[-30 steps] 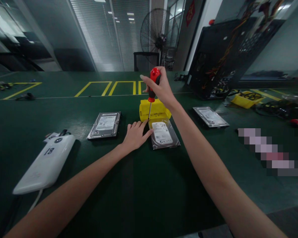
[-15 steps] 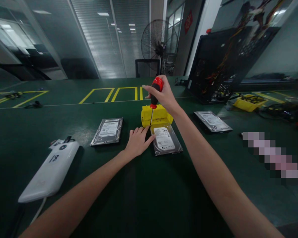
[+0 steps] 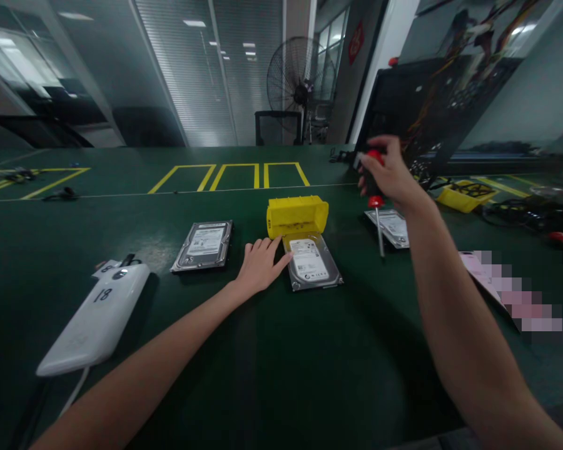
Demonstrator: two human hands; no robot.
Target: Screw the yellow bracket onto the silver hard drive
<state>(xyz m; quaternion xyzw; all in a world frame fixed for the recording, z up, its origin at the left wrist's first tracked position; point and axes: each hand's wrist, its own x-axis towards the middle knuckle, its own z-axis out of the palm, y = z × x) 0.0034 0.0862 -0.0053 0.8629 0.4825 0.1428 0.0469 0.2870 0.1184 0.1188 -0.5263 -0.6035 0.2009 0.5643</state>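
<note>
Fingers apart, my left hand (image 3: 261,265) rests at the left edge of a hard drive (image 3: 310,261) in the middle of the table, its thumb on the drive's side. A yellow plastic bin (image 3: 298,216) lies on its side against the drive's far end. My right hand (image 3: 388,175) grips a screwdriver (image 3: 376,201) by its red and black handle, the shaft pointing down, off to the right of the drive. Behind it, a second hard drive (image 3: 388,226) is partly hidden by my right hand and arm. Another hard drive (image 3: 203,245) lies left of my left hand.
A white power bank (image 3: 98,319) marked 18, with a cable, lies at the left. On the right are a pink sheet (image 3: 485,275), partly blurred out, and a small yellow bin (image 3: 464,196). A black computer case (image 3: 389,106) with loose wires stands at the back right.
My right hand has lifted the screwdriver off the near-left corner area by the yellow bin and swung it to the right. My left hand has stayed at the middle hard drive.
</note>
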